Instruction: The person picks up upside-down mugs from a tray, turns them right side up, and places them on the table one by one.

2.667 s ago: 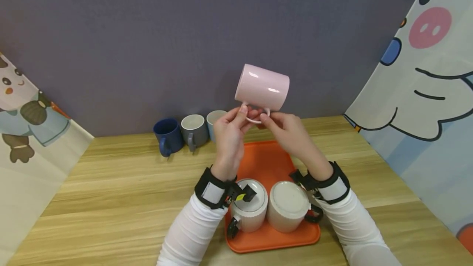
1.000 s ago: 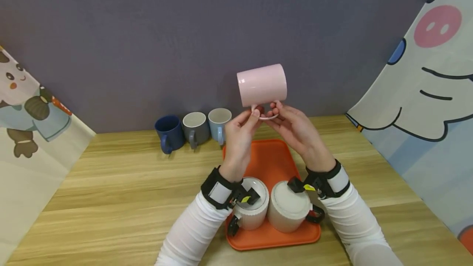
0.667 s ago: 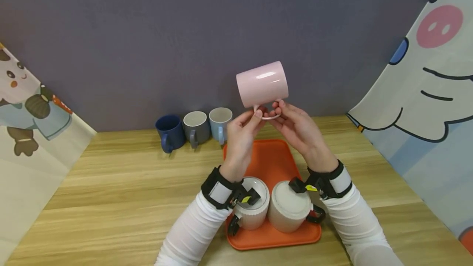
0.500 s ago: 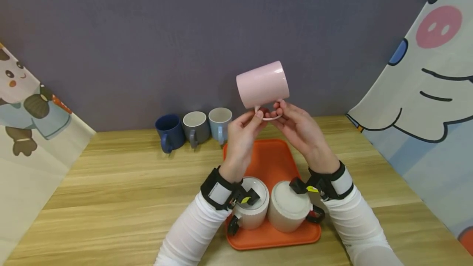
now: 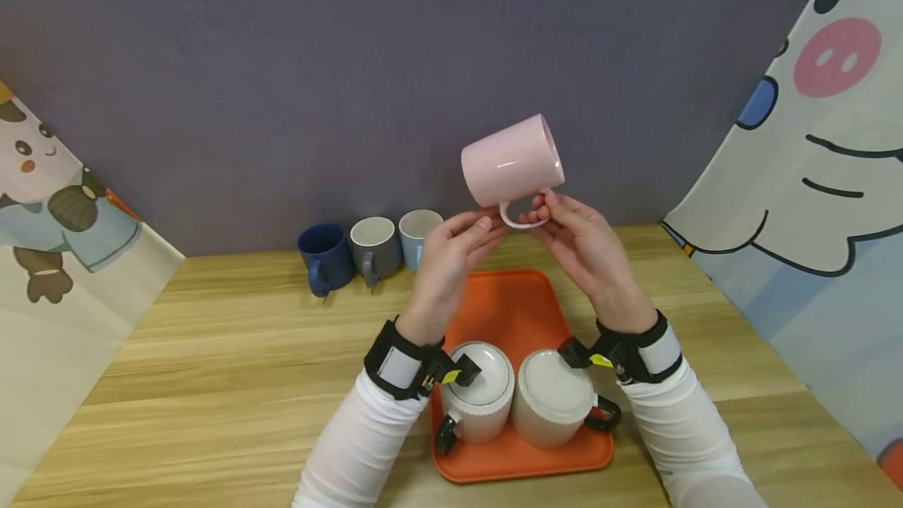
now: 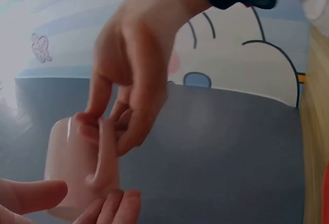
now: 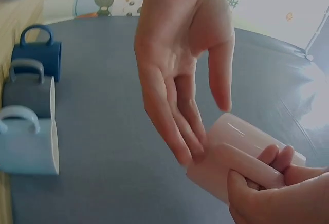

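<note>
A pink mug is held up on its side above the tray, its handle pointing down. My right hand pinches that handle near one end; the left wrist view shows its fingers curled round the handle. My left hand lies beside the mug's other end with its thumb off the handle. In the right wrist view the left hand has extended fingers, their tips at the mug; whether they touch it I cannot tell.
On the wooden table an orange tray bears two upside-down white mugs with black handles. Along the grey back panel stand a dark blue mug, a grey mug and a light blue mug.
My left hand has let go of the mug's handle and drawn slightly left. The pink mug has shifted a little right and tilted more, still in my right hand.
</note>
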Tool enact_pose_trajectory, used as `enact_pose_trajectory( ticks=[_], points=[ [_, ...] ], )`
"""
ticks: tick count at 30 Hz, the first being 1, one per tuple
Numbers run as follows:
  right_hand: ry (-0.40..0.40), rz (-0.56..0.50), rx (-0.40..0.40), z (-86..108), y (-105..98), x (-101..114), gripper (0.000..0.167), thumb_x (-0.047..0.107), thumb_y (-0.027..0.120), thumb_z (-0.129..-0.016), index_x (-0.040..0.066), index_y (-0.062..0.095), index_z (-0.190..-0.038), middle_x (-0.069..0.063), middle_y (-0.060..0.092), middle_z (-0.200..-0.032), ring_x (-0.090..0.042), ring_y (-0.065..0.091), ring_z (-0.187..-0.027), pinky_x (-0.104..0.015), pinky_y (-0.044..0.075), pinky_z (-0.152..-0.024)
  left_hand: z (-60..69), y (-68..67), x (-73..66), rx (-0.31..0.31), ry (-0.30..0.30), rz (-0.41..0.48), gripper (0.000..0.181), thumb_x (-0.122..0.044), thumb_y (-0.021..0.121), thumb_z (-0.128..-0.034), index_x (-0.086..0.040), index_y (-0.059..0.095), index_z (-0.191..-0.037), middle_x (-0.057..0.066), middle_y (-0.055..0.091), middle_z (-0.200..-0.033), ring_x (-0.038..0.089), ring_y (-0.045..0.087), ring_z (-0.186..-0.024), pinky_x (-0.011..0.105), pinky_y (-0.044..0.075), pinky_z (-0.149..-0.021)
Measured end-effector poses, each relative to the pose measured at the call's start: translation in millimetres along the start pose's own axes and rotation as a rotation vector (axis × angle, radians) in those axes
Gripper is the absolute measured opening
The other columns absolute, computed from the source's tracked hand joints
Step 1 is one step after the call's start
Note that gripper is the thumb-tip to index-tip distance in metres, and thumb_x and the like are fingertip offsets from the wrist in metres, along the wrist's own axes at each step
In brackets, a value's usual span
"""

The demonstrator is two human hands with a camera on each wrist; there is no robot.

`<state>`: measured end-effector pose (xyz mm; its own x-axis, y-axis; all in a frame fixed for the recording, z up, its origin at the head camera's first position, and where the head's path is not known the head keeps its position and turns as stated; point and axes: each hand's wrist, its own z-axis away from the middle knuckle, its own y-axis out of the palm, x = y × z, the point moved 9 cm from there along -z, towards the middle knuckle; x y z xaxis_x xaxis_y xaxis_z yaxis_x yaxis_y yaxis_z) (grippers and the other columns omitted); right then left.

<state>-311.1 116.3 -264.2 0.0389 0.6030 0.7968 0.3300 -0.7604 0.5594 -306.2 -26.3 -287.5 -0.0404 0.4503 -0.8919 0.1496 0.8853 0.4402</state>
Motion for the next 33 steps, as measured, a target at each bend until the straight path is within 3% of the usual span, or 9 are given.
enact_pose_trajectory(
  ticks=[5, 11, 18, 24, 33],
  points=[
    [-0.079, 0.041, -0.024, -3.0, -6.5, 10.1, 0.019, 0.009, 0.051, -0.096, 0.003, 0.066, -0.086, -0.004, 0.061, -0.083, -0.016, 0.063, -0.083, -0.025, 0.051, -0.087, -3.0, -8.0, -9.7, 0.008, 0.003, -0.024, 0.028, -0.007, 0.052, -0.0961, 0.007, 0.058, -0.120, 0.022, 0.062, -0.119, 0.017, 0.066, -0.091, 0.042, 0.047, -0.097],
    [-0.146, 0.128, -0.071, -5.7, -12.5, 17.5, 0.018, 0.009, 0.054, -0.095, 0.004, 0.067, -0.084, -0.004, 0.062, -0.082, -0.014, 0.063, -0.081, -0.024, 0.051, -0.084, -3.8, -20.8, -19.3, -0.048, 0.077, -0.081, 0.026, -0.007, 0.053, -0.0956, 0.006, 0.059, -0.118, 0.021, 0.060, -0.117, 0.013, 0.062, -0.086, 0.046, 0.045, -0.098],
    [-0.174, 0.216, -0.141, -12.0, -21.4, 14.5, 0.017, 0.009, 0.056, -0.094, 0.005, 0.069, -0.084, -0.003, 0.064, -0.082, -0.010, 0.064, -0.076, -0.020, 0.053, -0.079, 0.0, -35.6, -30.6, -0.122, 0.198, -0.248, 0.024, -0.007, 0.055, -0.0947, 0.003, 0.061, -0.116, 0.016, 0.061, -0.114, 0.015, 0.059, -0.093, 0.038, 0.050, -0.090],
    [-0.187, 0.301, -0.173, -18.2, -30.0, 8.1, 0.016, 0.009, 0.057, -0.093, 0.007, 0.070, -0.084, -0.001, 0.066, -0.081, -0.009, 0.065, -0.077, -0.020, 0.054, -0.079, 3.3, -47.5, -35.8, -0.159, 0.251, -0.380, 0.023, -0.008, 0.055, -0.0950, 0.000, 0.062, -0.115, 0.014, 0.062, -0.115, 0.022, 0.057, -0.101, 0.029, 0.048, -0.086],
    [-0.150, 0.414, -0.194, -27.0, -40.8, -10.2, 0.012, 0.011, 0.060, -0.092, 0.007, 0.070, -0.087, 0.001, 0.069, -0.078, -0.010, 0.066, -0.080, -0.022, 0.054, -0.082, 12.7, -62.4, -41.5, -0.224, 0.426, -0.688, 0.024, -0.011, 0.059, -0.0920, -0.001, 0.063, -0.113, 0.018, 0.060, -0.112, 0.029, 0.056, -0.103, 0.043, 0.049, -0.089]
  ],
)
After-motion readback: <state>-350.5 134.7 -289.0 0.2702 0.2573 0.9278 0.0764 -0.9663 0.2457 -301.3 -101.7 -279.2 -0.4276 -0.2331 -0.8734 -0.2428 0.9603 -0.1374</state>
